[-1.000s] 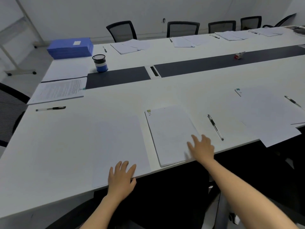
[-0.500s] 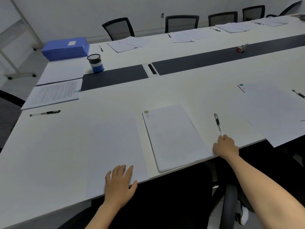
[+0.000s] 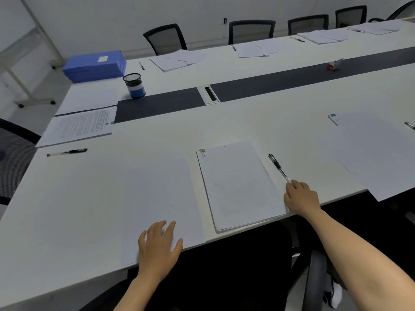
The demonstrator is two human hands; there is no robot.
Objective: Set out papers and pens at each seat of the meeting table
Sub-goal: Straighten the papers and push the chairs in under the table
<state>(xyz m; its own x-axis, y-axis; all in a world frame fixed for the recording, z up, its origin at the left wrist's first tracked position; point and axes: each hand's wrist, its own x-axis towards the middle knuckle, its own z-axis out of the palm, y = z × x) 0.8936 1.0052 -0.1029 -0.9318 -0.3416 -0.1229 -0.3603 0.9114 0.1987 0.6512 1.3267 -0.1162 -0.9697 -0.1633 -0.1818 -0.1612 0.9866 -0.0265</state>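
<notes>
On the white meeting table (image 3: 67, 209) in front of me lies a loose blank sheet (image 3: 157, 194). To its right lies a clipped paper stack (image 3: 238, 185) with a yellow binder clip at its top left corner. My left hand (image 3: 158, 248) rests flat on the near edge of the loose sheet, fingers straight. A black pen (image 3: 277, 166) lies just right of the stack, pointing away from me. My right hand (image 3: 302, 196) has its fingers curled at the pen's near end and pinches it, beside the stack's lower right corner.
A printed stack (image 3: 78, 126) and a second pen (image 3: 67, 152) lie at the table's left end. A mesh pen cup (image 3: 134, 85) and blue folders (image 3: 95, 66) stand behind them. More papers (image 3: 377, 153) lie to the right. Chairs and paper sets line the far side.
My right hand left the clipped stack's lower corner, went right to the pen's near end and brought the pen leftward, closer to the stack. My left hand stayed on the loose sheet.
</notes>
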